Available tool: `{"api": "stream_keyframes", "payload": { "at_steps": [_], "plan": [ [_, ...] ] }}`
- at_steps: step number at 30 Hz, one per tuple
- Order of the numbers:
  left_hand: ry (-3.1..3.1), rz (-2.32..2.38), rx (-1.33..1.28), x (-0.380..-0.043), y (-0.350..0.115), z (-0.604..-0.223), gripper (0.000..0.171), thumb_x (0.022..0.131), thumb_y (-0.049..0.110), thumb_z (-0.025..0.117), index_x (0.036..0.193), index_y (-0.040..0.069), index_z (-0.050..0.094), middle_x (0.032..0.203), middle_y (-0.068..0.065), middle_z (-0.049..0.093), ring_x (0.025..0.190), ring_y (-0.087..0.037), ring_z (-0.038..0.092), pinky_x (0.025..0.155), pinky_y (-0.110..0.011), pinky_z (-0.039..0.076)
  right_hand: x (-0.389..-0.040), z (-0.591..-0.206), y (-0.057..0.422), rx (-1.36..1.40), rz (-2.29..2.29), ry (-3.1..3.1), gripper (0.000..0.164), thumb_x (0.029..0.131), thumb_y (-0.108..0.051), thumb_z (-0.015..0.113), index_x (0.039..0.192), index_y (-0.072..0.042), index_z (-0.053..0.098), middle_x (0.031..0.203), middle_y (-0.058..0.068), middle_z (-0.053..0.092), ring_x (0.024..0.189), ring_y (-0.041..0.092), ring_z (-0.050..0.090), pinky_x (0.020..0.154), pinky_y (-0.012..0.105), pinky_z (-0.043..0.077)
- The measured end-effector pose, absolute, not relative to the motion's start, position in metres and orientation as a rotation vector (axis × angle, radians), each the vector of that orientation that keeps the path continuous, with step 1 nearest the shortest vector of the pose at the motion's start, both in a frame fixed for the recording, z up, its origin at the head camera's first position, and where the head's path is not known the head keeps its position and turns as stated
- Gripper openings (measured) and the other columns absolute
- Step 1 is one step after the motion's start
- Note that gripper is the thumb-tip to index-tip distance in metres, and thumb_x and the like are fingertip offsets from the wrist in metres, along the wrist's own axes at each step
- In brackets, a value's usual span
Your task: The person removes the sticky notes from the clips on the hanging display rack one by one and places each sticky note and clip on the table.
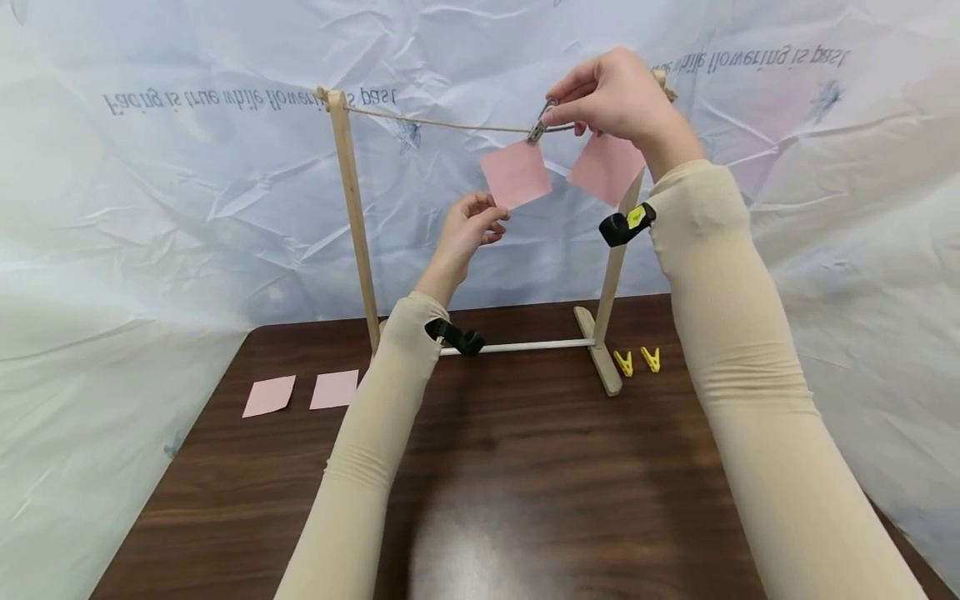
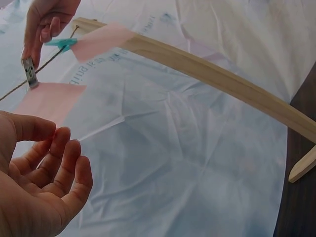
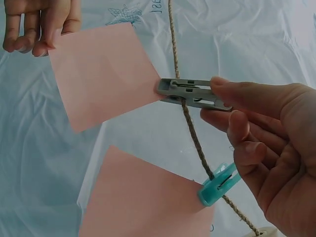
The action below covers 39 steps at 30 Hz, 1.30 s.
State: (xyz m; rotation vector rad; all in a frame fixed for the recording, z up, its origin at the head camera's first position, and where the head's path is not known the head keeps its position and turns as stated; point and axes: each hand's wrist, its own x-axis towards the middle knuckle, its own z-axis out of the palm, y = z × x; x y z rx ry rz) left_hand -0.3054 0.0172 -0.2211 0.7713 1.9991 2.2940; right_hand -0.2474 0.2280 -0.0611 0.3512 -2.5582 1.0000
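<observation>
My right hand (image 1: pixel 611 96) pinches the handle end of a grey clothespin (image 3: pixel 192 94) between thumb and index finger. The clothespin sits across a twine line (image 1: pixel 450 126), with its tip over the top corner of a square pink paper (image 1: pixel 517 173). At that paper's lower corner, my left hand (image 1: pixel 467 232) pinches it between thumb and fingers. A second pink paper (image 3: pixel 143 197) hangs to the right on the same line, held by a teal clothespin (image 3: pixel 217 185); in the head view my right hand hides that clothespin.
Wooden posts (image 1: pixel 351 208) hold the line, joined low down by a white bar (image 1: pixel 525 345). On the brown table (image 1: pixel 525 467) lie two pink papers (image 1: pixel 268 396) at left and two yellow clothespins (image 1: pixel 625 363) by the right foot. A pale printed sheet (image 1: pixel 247 208) hangs behind.
</observation>
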Motion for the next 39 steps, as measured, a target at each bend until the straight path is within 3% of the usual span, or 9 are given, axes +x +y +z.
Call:
{"api": "stream_keyframes", "payload": {
  "at_steps": [6,13,26,39],
  "plan": [
    [2.022,2.283,0.759,-0.305,0.013,-0.223,0.008,0.098,0.011,0.064,0.098,0.008,0.056,0.098,-0.009,0.067,0.077,-0.019,0.063,0.075,-0.031,0.054,-0.244,-0.061,0.230,0.351,1.059,-2.460,0.035,0.088,-0.030,0.080,0.115,-0.008,0.074,0.086,-0.011,0.071,0.064,0.013,0.057,0.057,0.025,0.044],
    [2.086,2.233,0.790,-0.302,0.005,-0.222,0.009,0.098,0.014,0.065,0.098,0.011,0.056,0.100,-0.008,0.068,0.077,-0.019,0.064,0.076,-0.032,0.055,-0.240,-0.059,0.234,0.382,1.075,-2.407,0.037,0.090,-0.030,0.078,0.120,-0.009,0.073,0.088,-0.013,0.070,0.066,0.017,0.056,0.057,0.024,0.044],
    [2.145,2.192,0.839,-0.296,-0.016,-0.217,0.008,0.099,0.013,0.063,0.098,0.011,0.056,0.099,-0.007,0.067,0.074,-0.018,0.063,0.073,-0.029,0.052,-0.234,-0.059,0.238,0.437,1.182,-2.309,0.030,0.088,-0.021,0.080,0.114,-0.006,0.076,0.083,-0.012,0.072,0.059,0.015,0.056,0.053,0.019,0.043],
    [2.324,2.106,0.888,-0.292,-0.056,-0.214,0.010,0.101,0.018,0.061,0.105,0.010,0.056,0.103,-0.008,0.067,0.077,-0.016,0.063,0.077,-0.028,0.051,-0.225,-0.064,0.258,0.469,1.367,-2.169,0.037,0.086,-0.013,0.082,0.119,-0.002,0.072,0.090,-0.006,0.072,0.063,0.012,0.058,0.057,0.019,0.047]
  ]
}}
